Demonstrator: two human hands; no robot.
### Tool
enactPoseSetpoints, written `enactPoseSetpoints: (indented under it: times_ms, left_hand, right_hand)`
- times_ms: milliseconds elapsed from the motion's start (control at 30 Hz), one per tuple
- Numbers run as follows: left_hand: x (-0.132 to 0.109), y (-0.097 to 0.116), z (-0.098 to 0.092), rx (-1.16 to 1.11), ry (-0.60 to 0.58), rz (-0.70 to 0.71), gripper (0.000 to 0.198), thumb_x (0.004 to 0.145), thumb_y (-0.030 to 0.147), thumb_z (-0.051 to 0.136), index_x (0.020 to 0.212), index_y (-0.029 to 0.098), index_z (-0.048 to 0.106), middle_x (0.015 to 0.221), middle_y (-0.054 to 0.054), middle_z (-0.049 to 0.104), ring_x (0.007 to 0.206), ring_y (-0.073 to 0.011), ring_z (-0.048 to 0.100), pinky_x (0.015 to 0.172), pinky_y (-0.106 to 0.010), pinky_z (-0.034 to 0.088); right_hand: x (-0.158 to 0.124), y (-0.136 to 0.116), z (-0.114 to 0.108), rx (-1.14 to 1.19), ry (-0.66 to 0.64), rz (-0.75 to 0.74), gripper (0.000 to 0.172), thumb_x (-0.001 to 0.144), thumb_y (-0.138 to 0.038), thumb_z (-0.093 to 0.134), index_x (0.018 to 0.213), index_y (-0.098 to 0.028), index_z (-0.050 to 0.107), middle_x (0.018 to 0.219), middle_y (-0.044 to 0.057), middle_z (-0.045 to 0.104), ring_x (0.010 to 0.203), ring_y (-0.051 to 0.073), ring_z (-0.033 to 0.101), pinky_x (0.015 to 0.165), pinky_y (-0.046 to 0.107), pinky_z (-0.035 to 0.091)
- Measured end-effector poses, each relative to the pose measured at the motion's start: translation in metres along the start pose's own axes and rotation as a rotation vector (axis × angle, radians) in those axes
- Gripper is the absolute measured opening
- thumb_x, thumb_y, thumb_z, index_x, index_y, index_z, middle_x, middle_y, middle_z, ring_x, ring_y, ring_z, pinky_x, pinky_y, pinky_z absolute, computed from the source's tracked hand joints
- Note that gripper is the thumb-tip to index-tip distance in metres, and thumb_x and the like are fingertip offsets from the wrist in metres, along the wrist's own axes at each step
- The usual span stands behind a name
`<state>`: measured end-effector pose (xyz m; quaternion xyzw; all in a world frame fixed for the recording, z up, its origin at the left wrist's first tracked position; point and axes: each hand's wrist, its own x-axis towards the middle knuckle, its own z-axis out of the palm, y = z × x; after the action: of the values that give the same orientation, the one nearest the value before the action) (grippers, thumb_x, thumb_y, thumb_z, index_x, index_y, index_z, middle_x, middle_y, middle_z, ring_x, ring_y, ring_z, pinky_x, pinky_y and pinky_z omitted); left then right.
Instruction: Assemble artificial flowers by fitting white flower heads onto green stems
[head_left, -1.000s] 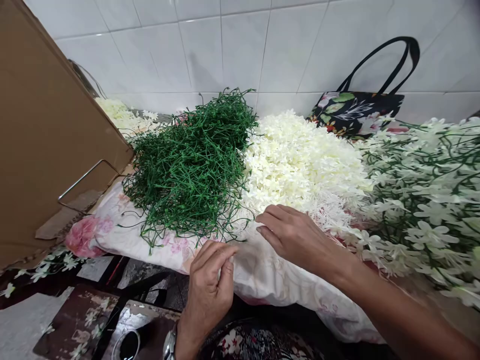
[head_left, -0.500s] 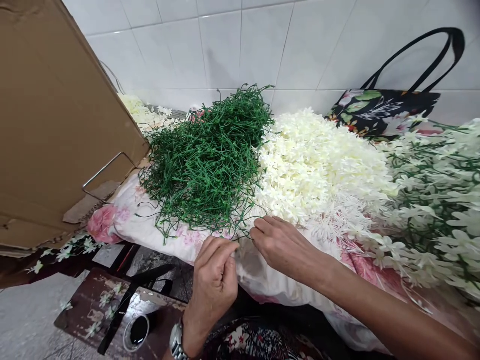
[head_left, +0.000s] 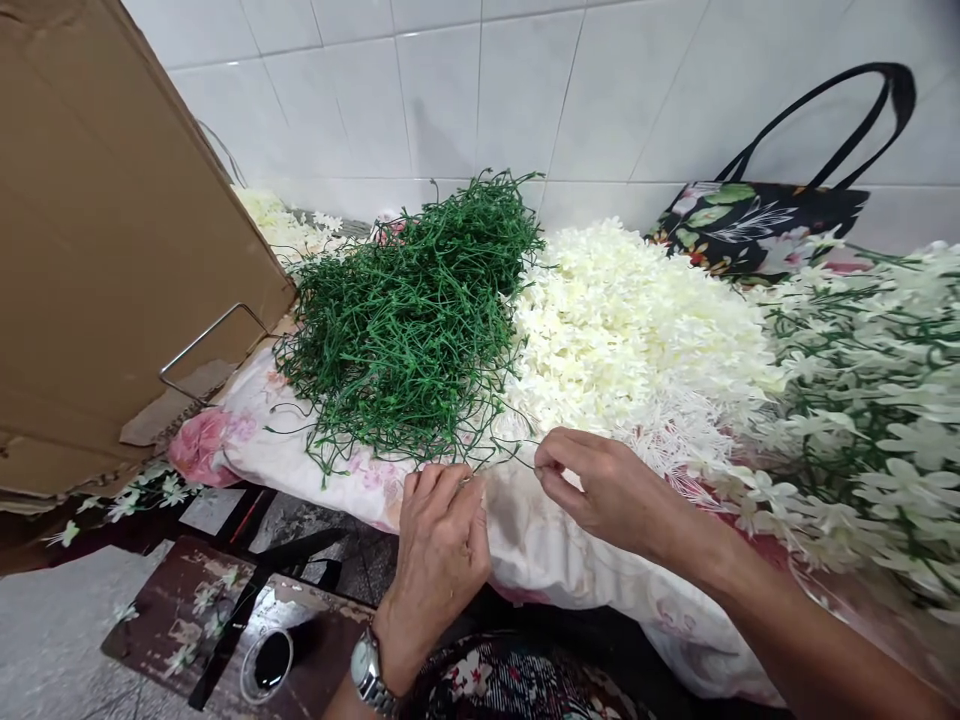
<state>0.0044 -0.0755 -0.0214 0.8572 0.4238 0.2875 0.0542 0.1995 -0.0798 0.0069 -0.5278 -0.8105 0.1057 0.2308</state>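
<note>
Head view: the right hand (head_left: 600,488) pinches a thin green plastic-looking stem (head_left: 519,457) in front of the tangled green stem pile (head_left: 412,330), the left hand (head_left: 446,530) curls, its hold impossible to tell, and the stem, likely light and springy, suits fingertips near its end.

Looks like a home-style flower workshop: green stems (head_left: 409,335), white blossoms (head_left: 630,325) heaped on floral cloth (head_left: 547,550), cardboard (head_left: 127,250) left, tote (head_left: 757,228) far right by white tiled wall (head_left: 517,100).
</note>
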Motion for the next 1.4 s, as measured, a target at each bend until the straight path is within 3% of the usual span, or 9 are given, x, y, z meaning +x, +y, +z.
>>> enactPoseSetpoints:
  times_ms: [167,400,533,633,867,1033,1200,1267,1400]
  left_hand:
    - [0.002,0.002,0.0,-0.023,0.017,-0.035,0.021,0.083,0.006,0.043,0.084,0.016,0.062,0.087,-0.008,0.066,0.082,-0.0225,0.054,0.073,-0.038,0.041]
    - [0.009,0.013,0.0,-0.146,0.081,-0.025,0.024,0.085,0.008,0.042,0.1,0.014,0.06,0.093,-0.009,0.065,0.089,-0.0216,0.056,0.082,-0.038,0.045]
    - [0.02,0.02,0.003,0.001,-0.032,0.066,0.04,0.08,0.002,0.04,0.114,0.014,0.056,0.096,-0.01,0.063,0.087,-0.0237,0.054,0.077,-0.039,0.044]
    - [0.027,0.021,0.008,0.152,-0.118,0.11,0.036,0.075,0.0,0.043,0.103,0.013,0.062,0.092,-0.011,0.063,0.081,-0.0248,0.053,0.07,-0.038,0.043]
    - [0.029,0.016,0.012,0.142,-0.044,0.104,0.037,0.073,-0.002,0.04,0.101,0.01,0.061,0.093,-0.012,0.064,0.084,-0.0244,0.054,0.074,-0.036,0.042]
    - [0.028,0.013,0.009,0.206,-0.063,0.084,0.041,0.071,-0.002,0.041,0.103,0.011,0.062,0.085,-0.011,0.062,0.077,-0.0259,0.052,0.067,-0.038,0.041]
    - [0.024,0.029,-0.003,-0.137,0.06,0.084,0.037,0.079,0.001,0.038,0.104,0.012,0.062,0.083,-0.009,0.062,0.081,-0.0214,0.055,0.072,-0.036,0.046]
    - [0.025,0.039,-0.008,-0.279,-0.079,0.055,0.029,0.083,0.01,0.043,0.105,0.015,0.061,0.09,-0.009,0.065,0.085,-0.0206,0.059,0.075,-0.034,0.049]
    - [0.03,0.051,-0.011,-0.436,-0.375,-0.041,0.021,0.082,0.018,0.048,0.096,0.018,0.064,0.084,-0.005,0.07,0.074,-0.019,0.064,0.066,-0.031,0.051]
  right_hand:
    - [-0.014,0.004,-0.003,0.103,0.027,0.015,0.017,0.081,-0.007,0.041,0.069,-0.017,0.048,0.063,-0.001,0.051,0.057,0.01,0.046,0.054,0.022,0.035]
    - [-0.035,0.001,-0.003,-0.047,0.028,-0.098,0.022,0.088,-0.009,0.038,0.071,-0.016,0.049,0.066,0.002,0.051,0.061,0.012,0.047,0.058,0.025,0.037]
    - [-0.045,-0.004,-0.005,-0.123,0.05,-0.142,0.022,0.089,-0.01,0.038,0.071,-0.017,0.048,0.066,0.002,0.05,0.061,0.014,0.046,0.058,0.026,0.036]
    - [-0.052,-0.008,-0.007,-0.149,0.046,-0.14,0.021,0.088,-0.009,0.04,0.071,-0.017,0.049,0.067,0.002,0.051,0.064,0.015,0.045,0.06,0.028,0.036]
    - [-0.071,-0.013,-0.015,-0.201,0.018,-0.078,0.022,0.087,-0.005,0.041,0.071,-0.017,0.051,0.069,0.002,0.05,0.065,0.016,0.042,0.062,0.029,0.031]
    - [-0.083,-0.017,-0.024,-0.259,0.033,-0.073,0.023,0.088,-0.007,0.039,0.071,-0.017,0.051,0.068,0.002,0.049,0.065,0.016,0.041,0.063,0.031,0.029]
    - [-0.086,-0.026,-0.029,-0.28,0.006,-0.106,0.029,0.091,-0.009,0.033,0.071,-0.017,0.051,0.069,0.003,0.05,0.064,0.017,0.041,0.062,0.031,0.028]
    - [-0.086,-0.031,-0.031,-0.259,-0.015,-0.147,0.027,0.092,-0.011,0.034,0.073,-0.017,0.052,0.07,0.004,0.051,0.064,0.017,0.042,0.062,0.031,0.029]
    - [-0.082,-0.038,-0.035,-0.286,-0.086,-0.263,0.024,0.089,-0.009,0.035,0.078,-0.016,0.055,0.07,0.004,0.053,0.063,0.017,0.043,0.064,0.033,0.032]
